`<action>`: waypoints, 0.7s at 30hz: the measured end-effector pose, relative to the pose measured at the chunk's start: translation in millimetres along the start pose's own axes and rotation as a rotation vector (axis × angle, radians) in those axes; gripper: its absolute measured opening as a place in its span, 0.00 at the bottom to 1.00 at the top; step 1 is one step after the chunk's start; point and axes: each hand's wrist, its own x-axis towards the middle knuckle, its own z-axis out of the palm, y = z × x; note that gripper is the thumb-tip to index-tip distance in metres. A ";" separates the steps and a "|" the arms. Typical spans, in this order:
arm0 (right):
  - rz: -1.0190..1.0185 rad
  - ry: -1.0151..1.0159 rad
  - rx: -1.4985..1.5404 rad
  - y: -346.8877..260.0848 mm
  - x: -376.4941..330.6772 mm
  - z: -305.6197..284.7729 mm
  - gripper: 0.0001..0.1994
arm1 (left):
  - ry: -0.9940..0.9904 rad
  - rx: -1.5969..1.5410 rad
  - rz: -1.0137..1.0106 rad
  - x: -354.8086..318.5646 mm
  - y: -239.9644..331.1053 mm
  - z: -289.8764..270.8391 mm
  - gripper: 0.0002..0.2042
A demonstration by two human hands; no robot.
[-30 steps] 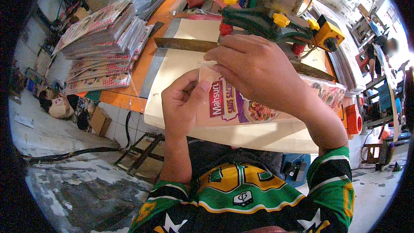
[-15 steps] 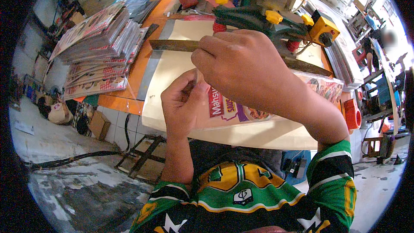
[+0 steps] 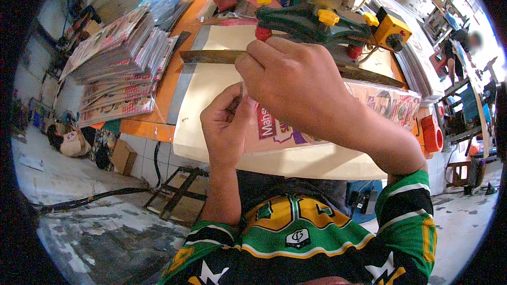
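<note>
A long printed sheet (image 3: 266, 132) with food pictures, in glossy clear plastic, lies across the cream-coloured work surface (image 3: 200, 111). My left hand (image 3: 222, 126) is closed at its left end, thumb and fingers pinching a clear plastic edge. Just beside it, my right hand (image 3: 298, 79) is closed too, its knuckles up and its fingertips hidden beneath. My right forearm crosses over the sheet and covers its middle. Beyond my hands runs a long metal bar (image 3: 211, 57) under a green machine (image 3: 296, 21) with yellow knobs.
Uneven piles of printed sheets (image 3: 121, 66) stand on the orange table (image 3: 145, 128) at left. A yellow control box (image 3: 393, 32) with a black knob sits at the machine's right. A red ring (image 3: 432, 133) lies at the right edge. Another person (image 3: 458, 47) is far right.
Both hands stay close together at the sheet's left end, with my left hand slightly further right. The view has shifted a little. The far person has shifted slightly.
</note>
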 end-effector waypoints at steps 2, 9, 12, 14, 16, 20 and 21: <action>0.027 0.030 0.013 0.5 -2.0 -0.1 0.07 | -0.005 0.022 0.010 0.9 0.9 1.9 0.12; 0.113 0.052 0.010 0.7 -6.8 4.2 0.07 | -0.010 -0.010 0.003 3.0 -2.7 6.9 0.14; 0.150 0.082 0.019 3.5 -11.0 6.7 0.07 | -0.020 0.002 -0.021 4.2 1.2 11.4 0.14; 0.172 0.084 0.056 3.7 -12.9 9.9 0.07 | -0.017 0.015 -0.028 4.7 -1.9 12.4 0.15; 0.215 0.124 0.097 4.2 -14.3 13.4 0.06 | -0.017 0.027 -0.037 5.4 -3.5 14.0 0.15; 0.218 0.156 0.116 7.8 -15.5 15.5 0.05 | -0.011 0.042 0.000 6.6 -2.6 16.5 0.14; 0.227 0.128 0.177 10.2 -15.6 13.6 0.05 | -0.007 0.070 0.016 6.9 -1.7 17.1 0.14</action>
